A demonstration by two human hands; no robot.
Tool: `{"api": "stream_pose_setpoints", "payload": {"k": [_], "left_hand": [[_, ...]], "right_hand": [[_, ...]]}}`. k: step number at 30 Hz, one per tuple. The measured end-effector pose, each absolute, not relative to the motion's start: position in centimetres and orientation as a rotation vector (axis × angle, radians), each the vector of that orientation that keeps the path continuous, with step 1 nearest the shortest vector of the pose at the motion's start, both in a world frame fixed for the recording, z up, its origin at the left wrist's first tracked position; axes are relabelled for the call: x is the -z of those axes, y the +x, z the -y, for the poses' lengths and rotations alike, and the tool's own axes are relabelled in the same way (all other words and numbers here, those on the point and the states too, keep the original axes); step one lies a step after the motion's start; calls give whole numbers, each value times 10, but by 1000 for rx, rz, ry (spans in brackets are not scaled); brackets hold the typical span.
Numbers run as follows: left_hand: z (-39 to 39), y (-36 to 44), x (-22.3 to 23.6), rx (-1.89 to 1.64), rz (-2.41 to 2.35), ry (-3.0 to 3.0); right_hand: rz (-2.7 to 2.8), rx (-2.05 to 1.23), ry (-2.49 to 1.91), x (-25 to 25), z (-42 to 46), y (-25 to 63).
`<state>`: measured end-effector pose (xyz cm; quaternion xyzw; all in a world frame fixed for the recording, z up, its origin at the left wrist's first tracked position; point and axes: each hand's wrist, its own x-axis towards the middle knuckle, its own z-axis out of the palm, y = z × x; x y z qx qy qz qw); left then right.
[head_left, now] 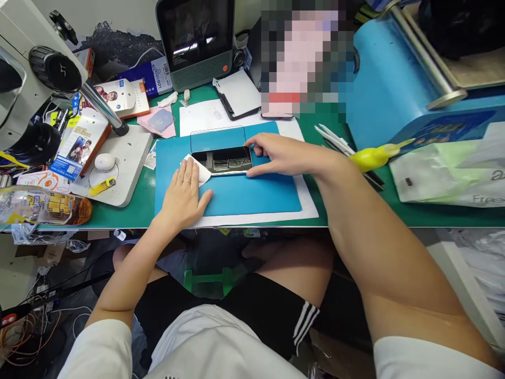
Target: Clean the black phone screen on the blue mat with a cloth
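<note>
A black smartphone point(231, 161) lies lengthwise on a blue mat point(256, 197), its glossy dark face reflecting light. My left hand point(183, 195) rests flat, fingers stretched out and thumb apart, on a white wipe point(202, 171) at the phone's left end. The wipe covers that corner. At the other end, my right hand point(278, 153) has the phone between its thumb at the near edge and its fingers at the far edge. Just beyond the phone, a thin phone-shaped outline point(216, 138) shows on the mat.
White paper point(310, 205) lies under the mat. A microscope stand point(130, 189), boxes point(81, 147) and a drink bottle point(47, 205) crowd the left. A display point(197, 39) stands behind. Rightward are tweezers point(335, 139), a yellow bottle point(373, 157), a blue machine point(390, 89) and a plastic bag point(450, 176).
</note>
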<state>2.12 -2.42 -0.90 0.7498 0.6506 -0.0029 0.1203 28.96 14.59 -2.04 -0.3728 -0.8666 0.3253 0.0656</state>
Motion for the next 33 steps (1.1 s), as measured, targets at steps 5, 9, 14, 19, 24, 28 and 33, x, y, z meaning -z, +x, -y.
{"api": "stream_pose_setpoints", "payload": {"k": [5,9,14,19,24,28,33], "left_hand": [[34,24,9,17,-1890,2199],[38,23,5,2,-1865,2245],[44,22,-2,22,-1839,2247],[50,18,8,-71,-1839,2238],[51,8,20,-155,-1843,2252],[52,5,22,-192,-1834,2254],[53,7,21,-201,-1833,2258]], "right_hand": [[2605,-915,-1085,30,-143,292],[2607,-883,-1044,34,-143,292],[2650,-883,-1005,31,-140,288],[2680,-794,-1001,28,-132,282],[2682,-722,-996,31,-127,277],[2659,-744,-995,33,-126,274],[2650,-783,-965,32,-127,275]]}}
